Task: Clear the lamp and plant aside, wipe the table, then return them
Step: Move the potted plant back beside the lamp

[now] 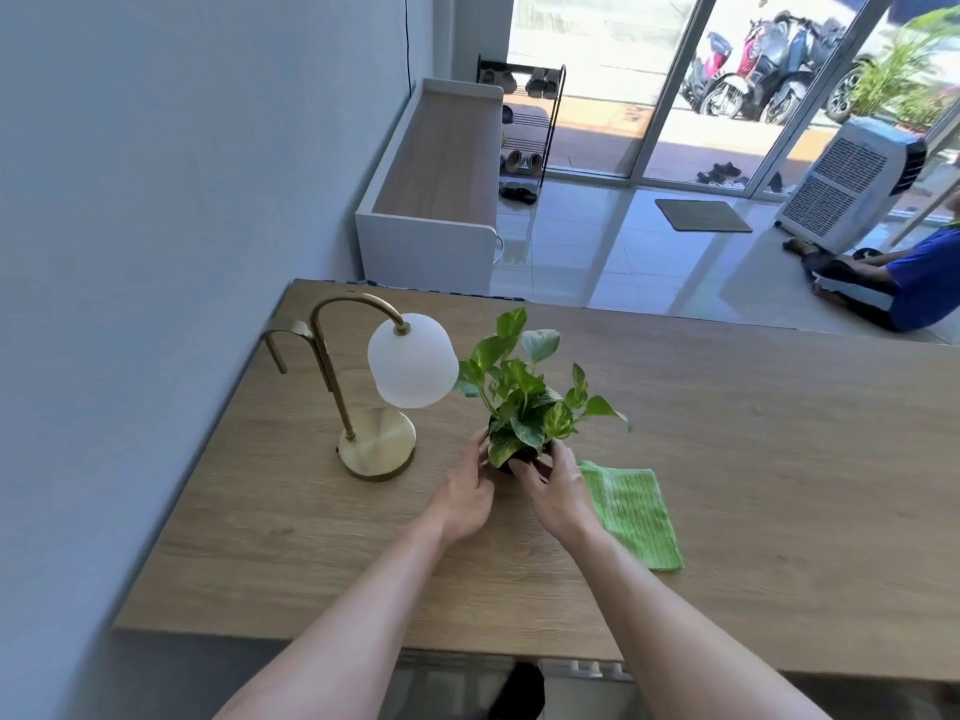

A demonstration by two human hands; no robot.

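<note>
The potted plant (524,402) is gripped from both sides by the left hand (465,493) and right hand (556,493) on the wooden table (779,459). A brass lamp (374,387) is seen just left of the plant, upright. A green cloth (636,514) is laid flat just right of the plant, partly covered by the right hand.

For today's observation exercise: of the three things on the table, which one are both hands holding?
The plant: left hand and right hand cup its pot. Lamp and cloth lie untouched beside it.
</note>
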